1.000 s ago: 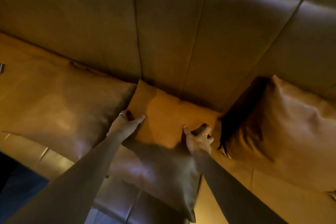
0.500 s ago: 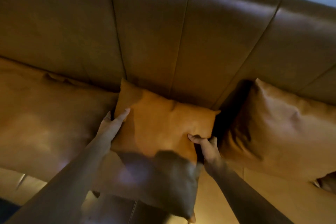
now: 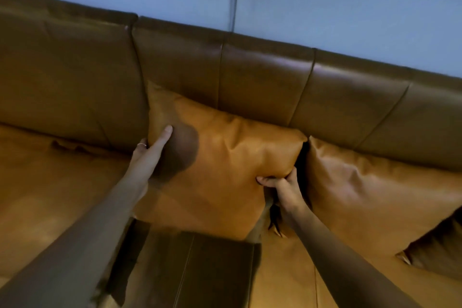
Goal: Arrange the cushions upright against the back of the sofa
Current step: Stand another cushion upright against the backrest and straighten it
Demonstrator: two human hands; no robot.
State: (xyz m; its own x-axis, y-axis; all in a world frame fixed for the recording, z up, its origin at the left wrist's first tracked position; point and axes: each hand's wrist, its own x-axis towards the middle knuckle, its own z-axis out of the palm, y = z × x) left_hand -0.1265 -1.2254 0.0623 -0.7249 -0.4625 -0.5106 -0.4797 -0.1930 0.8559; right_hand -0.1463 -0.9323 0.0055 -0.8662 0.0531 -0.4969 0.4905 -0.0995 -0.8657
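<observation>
While both hands hold it, the middle cushion stands almost upright, its top edge leaning on the sofa back and its bottom on the seat. The left hand lies flat and open along the left edge, fingers together, with a ring on one finger. The right hand is closed in a pinch on the lower right edge, next to the right cushion, which already leans on the back.

I think the main risk is sliding. The cover looks like smooth leather with a soft shine, and the seat has the same surface, so the bottom could slip forward when the hands let go. The filling seems soft, because wrinkles run out from the pinch; it may sag or fold. The right hand sits in the narrow dark gap between the two cushions, so pulling it out could drag one of them askew.
</observation>
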